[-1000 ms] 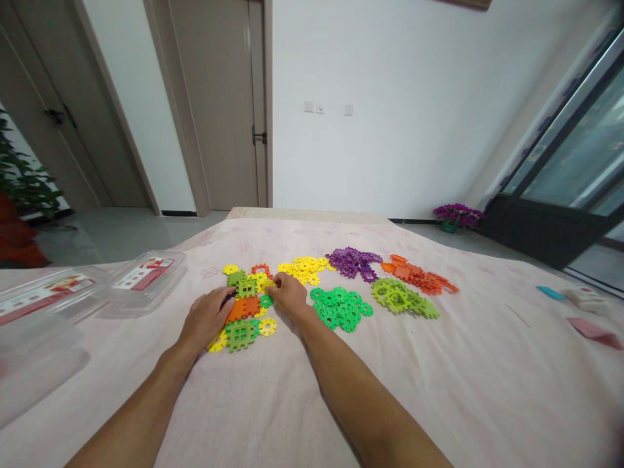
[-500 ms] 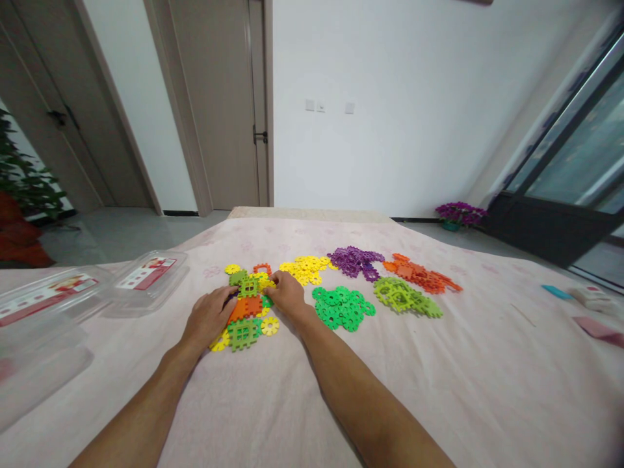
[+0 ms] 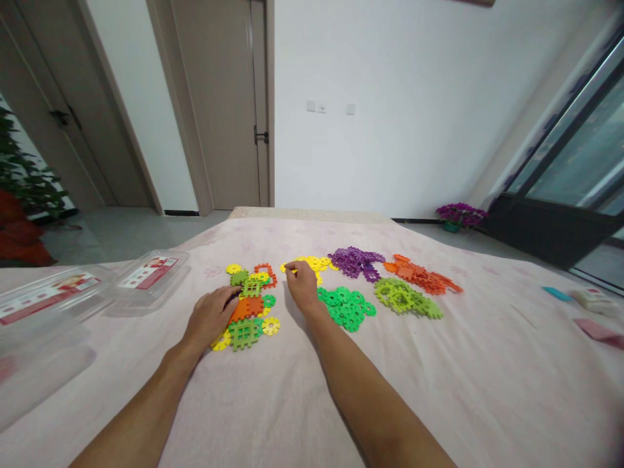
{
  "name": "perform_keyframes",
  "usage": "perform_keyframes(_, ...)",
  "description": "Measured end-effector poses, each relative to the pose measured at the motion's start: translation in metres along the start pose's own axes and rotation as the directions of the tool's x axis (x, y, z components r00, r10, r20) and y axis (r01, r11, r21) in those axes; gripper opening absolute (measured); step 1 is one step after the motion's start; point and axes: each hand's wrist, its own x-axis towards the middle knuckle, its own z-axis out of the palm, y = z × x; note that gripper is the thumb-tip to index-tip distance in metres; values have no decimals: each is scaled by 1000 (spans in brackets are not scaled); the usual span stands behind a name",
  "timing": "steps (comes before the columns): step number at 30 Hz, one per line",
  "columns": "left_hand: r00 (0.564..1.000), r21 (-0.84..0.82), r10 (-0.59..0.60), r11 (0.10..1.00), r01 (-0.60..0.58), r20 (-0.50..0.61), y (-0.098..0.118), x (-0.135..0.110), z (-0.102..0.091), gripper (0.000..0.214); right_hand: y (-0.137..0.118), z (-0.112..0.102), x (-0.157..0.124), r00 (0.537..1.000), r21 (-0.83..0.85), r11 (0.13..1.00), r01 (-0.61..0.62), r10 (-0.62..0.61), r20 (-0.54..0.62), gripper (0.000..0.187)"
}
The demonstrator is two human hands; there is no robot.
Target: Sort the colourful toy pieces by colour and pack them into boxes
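My left hand (image 3: 210,315) lies over the left edge of a mixed heap of plastic interlocking pieces, its fingers stretched out and touching them. The heap holds orange square pieces (image 3: 247,308), light-green square lattice pieces (image 3: 244,334) and yellow notched discs (image 3: 271,326). A bit of purple shows by the left fingertips. To the right of the heap, my right hand (image 3: 301,287) has its fingertips pinched together at the near left edge of the yellow pile (image 3: 316,263). What lies between those fingertips is hidden.
Sorted piles of purple (image 3: 355,261), orange (image 3: 423,277), light-green (image 3: 407,299) and green pieces (image 3: 348,308) lie to the right. Clear plastic boxes (image 3: 146,286) stand at left. A blue item (image 3: 556,293) and a pink cloth (image 3: 598,331) lie far right on the bedspread (image 3: 439,390).
My right hand has moved right, from the mixed heap to the yellow pile, and uncovered the heap's right side. My left hand has stayed in about the same place.
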Motion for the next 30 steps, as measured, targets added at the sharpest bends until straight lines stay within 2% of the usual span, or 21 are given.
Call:
perform_keyframes(4,999,16,40,999,-40,15,-2,0,2,45,-22,17,-19,979,-84,996,43,-25,204,22)
perform_keyframes(9,998,46,52,998,-53,23,-3,-1,4,44,-35,21,-31,942,-213,972,94,-17,336,29)
perform_keyframes(13,998,53,60,997,-61,26,-2,-1,3,44,-33,23,-33,958,-129,992,11,27,287,34)
perform_keyframes(18,997,48,70,996,-72,38,-1,-1,2,45,-36,18,-28,982,48,999,-4,-5,191,15)
perform_keyframes(21,997,43,64,997,-65,36,-3,0,2,45,-35,6,-15,993,119,992,-29,15,115,15)
perform_keyframes(24,999,50,41,998,-43,31,-5,0,4,46,-23,-16,4,998,187,981,-54,45,53,15)
perform_keyframes(27,999,50,47,998,-48,29,-6,-1,4,48,2,-49,19,997,202,977,-75,78,-7,17)
perform_keyframes(30,998,59,64,996,-64,17,-6,-1,4,48,35,-93,24,994,111,991,-70,79,-80,18)
